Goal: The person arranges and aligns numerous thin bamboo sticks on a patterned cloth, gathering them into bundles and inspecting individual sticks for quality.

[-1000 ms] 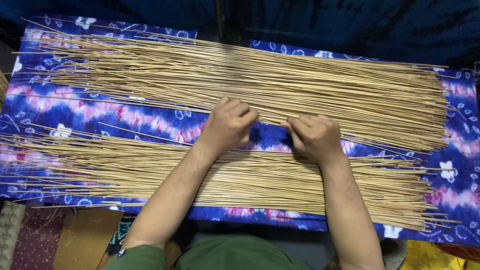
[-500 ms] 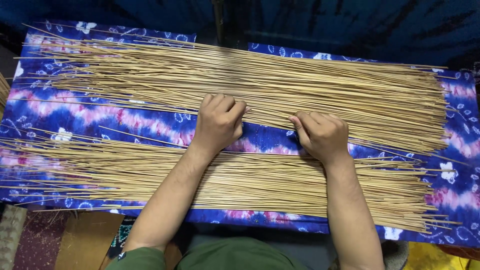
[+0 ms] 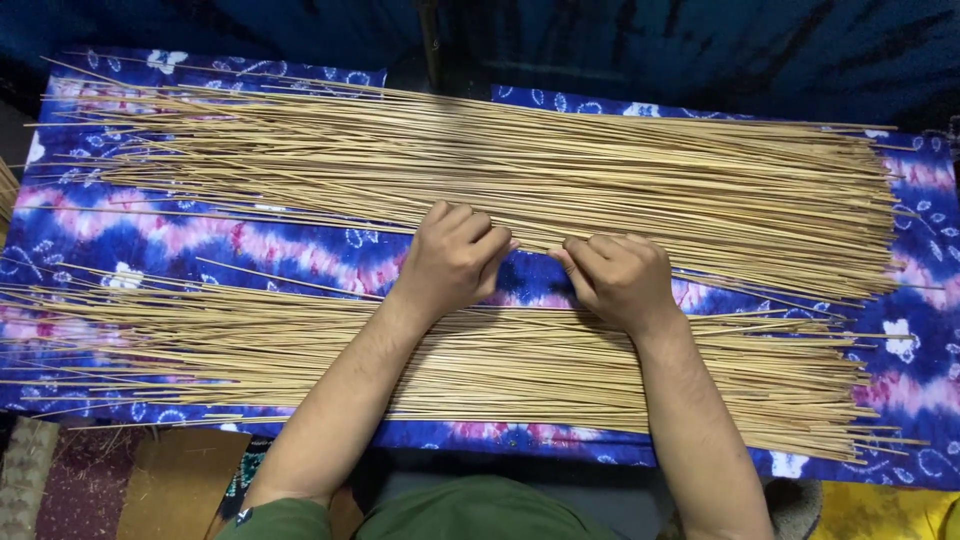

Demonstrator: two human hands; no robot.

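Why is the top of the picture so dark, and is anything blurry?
Head view: light falls evenly on the thin sticks and the blue cloth, while the background above stays dim; the left hand and right hand look sharp, with no glare and only soft shadows.

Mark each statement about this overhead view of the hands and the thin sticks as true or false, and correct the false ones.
1. The sticks lie in two spreads, a far pile and a near pile. True.
2. The cloth under them is plain white. False: it is blue with pink and white patterns.
3. The left hand and right hand rest at the near edge of the far pile. True.
4. The sticks stand upright in a jar. False: they lie flat, running left to right.
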